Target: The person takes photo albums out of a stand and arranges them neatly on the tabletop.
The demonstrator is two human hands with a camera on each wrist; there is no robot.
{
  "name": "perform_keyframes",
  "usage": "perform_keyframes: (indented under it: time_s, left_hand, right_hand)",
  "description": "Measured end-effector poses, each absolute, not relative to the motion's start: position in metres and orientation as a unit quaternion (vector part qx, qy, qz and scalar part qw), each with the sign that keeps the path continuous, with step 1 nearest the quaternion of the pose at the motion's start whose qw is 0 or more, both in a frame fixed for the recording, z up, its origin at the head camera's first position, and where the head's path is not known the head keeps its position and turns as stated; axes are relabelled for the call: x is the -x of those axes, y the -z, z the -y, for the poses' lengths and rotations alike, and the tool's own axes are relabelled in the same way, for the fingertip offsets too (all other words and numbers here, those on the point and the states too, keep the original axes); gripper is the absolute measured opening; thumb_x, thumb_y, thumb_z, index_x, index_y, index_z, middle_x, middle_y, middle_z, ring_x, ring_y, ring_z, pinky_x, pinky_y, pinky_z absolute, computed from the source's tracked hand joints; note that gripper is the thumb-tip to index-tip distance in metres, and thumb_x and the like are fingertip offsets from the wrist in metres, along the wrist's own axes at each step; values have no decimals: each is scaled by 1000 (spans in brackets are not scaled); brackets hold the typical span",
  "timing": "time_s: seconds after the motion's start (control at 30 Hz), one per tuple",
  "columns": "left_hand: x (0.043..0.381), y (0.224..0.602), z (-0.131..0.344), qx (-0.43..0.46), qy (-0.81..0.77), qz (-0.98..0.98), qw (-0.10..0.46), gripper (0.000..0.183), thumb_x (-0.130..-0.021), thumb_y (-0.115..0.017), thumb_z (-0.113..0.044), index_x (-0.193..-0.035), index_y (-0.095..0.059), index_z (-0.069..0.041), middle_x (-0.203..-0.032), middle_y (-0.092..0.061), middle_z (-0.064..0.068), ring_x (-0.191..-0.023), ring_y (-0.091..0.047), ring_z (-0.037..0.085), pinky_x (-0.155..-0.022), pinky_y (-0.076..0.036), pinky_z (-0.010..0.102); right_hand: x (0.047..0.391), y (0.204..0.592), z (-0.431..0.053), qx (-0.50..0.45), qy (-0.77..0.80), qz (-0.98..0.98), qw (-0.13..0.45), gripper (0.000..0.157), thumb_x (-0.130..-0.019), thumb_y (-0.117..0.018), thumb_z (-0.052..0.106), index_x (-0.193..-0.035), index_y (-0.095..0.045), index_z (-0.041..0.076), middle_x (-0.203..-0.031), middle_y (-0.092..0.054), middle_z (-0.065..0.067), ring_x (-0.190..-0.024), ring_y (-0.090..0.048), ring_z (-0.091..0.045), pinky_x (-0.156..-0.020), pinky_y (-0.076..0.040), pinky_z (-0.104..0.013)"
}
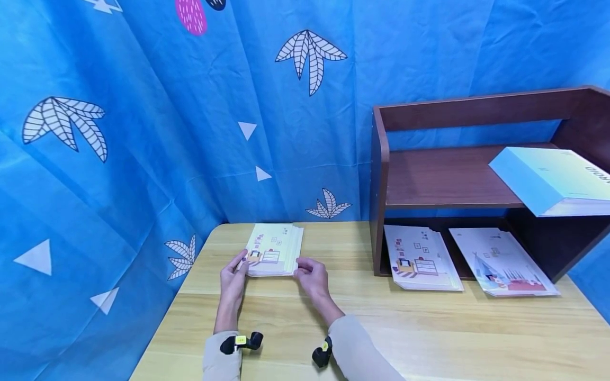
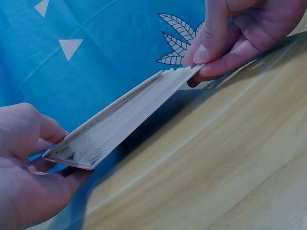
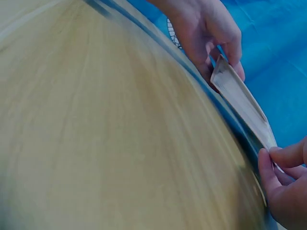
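Note:
A notebook-like book (image 1: 271, 248) with a pale cover, printed with a small room scene, is at the left back of the table. My left hand (image 1: 232, 283) grips its left side, thumb and fingers on opposite faces. At the right edge, my right hand (image 1: 313, 279) pinches a corner between thumb and fingers. In the left wrist view, the page edges (image 2: 120, 124) fan slightly and a shadow lies below, the book's near side raised off the wood. The right wrist view has the same book (image 3: 242, 98) between both hands.
To the right stands a dark brown two-tier shelf (image 1: 378, 185). Its lower level holds two similar illustrated books (image 1: 421, 259) that jut past the front. A thick blue-yellow book (image 1: 548, 177) lies on the upper board, overhanging. Blue patterned cloth (image 1: 305, 132) hangs behind the wooden table (image 1: 429, 333).

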State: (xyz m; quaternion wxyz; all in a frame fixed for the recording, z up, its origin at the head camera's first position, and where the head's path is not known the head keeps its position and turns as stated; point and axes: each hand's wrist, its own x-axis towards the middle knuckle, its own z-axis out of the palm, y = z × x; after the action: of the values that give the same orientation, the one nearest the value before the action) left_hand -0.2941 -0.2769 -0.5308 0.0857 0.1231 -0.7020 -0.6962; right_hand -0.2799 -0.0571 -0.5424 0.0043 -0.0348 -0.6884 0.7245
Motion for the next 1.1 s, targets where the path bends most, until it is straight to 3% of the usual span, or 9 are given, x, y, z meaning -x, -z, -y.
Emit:
perform_keyframes:
  time_s: [0.3,0.63,1.1]
  left_hand:
    - [294,535,278,-121,682,718,71,45,-107,-48,-3,-152,-45,-2,-164,-34,11,-154,-21,22,-123,-25,35]
    - [289,538,281,-130,687,711,72,53,-99,-58,4,-151,-46,1,-164,-31,17,-154,-22,27,-124,-23,39]
    - [294,538,277,-134,683,714,78,50,-101,-53,3,-151,-46,1,-164,-32,18,-153,-24,29,-123,-25,39]
  right_hand:
    - [279,548,60,36,-712,701,23,32,-85,-71,-11,-117,-72,-5,-109,-73,-17,-94,-69,-20,-80,-59,-22]
    - [276,551,64,21,-669,742,40,32,-82,-71,-11,-113,-74,-5,-99,-74,-13,-89,-66,-17,-79,-58,-25]
    - [273,547,60,4,-662,750,11,40,-87,-63,-11,-127,-68,-5,-119,-70,-16,-112,-65,-29,-97,-56,-35]
